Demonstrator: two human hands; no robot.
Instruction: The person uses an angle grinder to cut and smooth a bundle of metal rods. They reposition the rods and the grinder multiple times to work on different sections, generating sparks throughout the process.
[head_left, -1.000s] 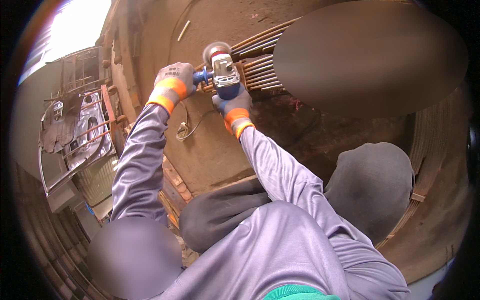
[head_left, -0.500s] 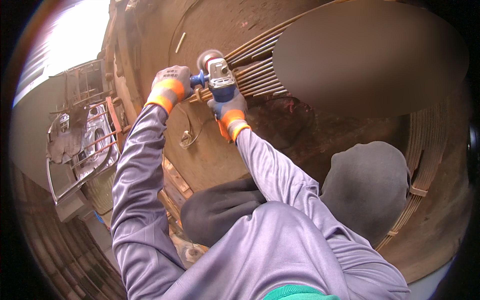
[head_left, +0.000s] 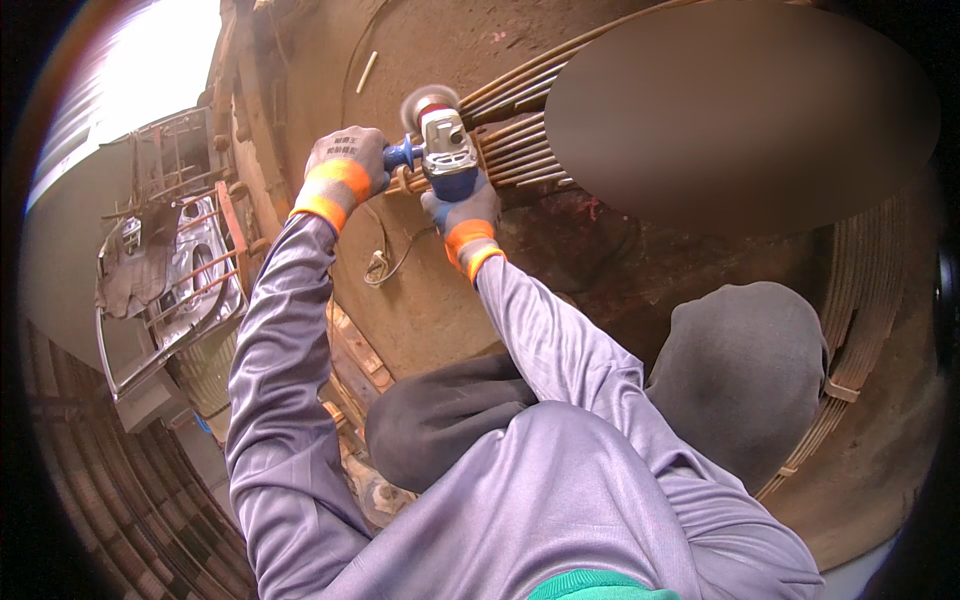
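Observation:
An angle grinder (head_left: 449, 148) with a metal head and blue body is held out in front of me. My left hand (head_left: 347, 165), in a grey and orange glove, is closed round its blue side handle (head_left: 402, 155). Gloved the same way, my right hand (head_left: 467, 215) grips the body from below. The round wheel (head_left: 431, 106) at the far end is blurred, as if spinning. It sits at the left ends of a row of thin metal rods (head_left: 525, 145); whether it touches them I cannot tell.
A blurred patch covers the rods' right part. A thin cord (head_left: 379, 268) lies on the brown floor near the grinder, and a pale stick (head_left: 367, 73) lies beyond. Metal frames (head_left: 185, 265) stand at left, wooden pieces (head_left: 358, 350) by my knee. Bundled rods (head_left: 845, 388) run along the right.
The grinder and both hands have shifted slightly in the picture, the wheel a little to the right and up. The grip of both hands is the same.

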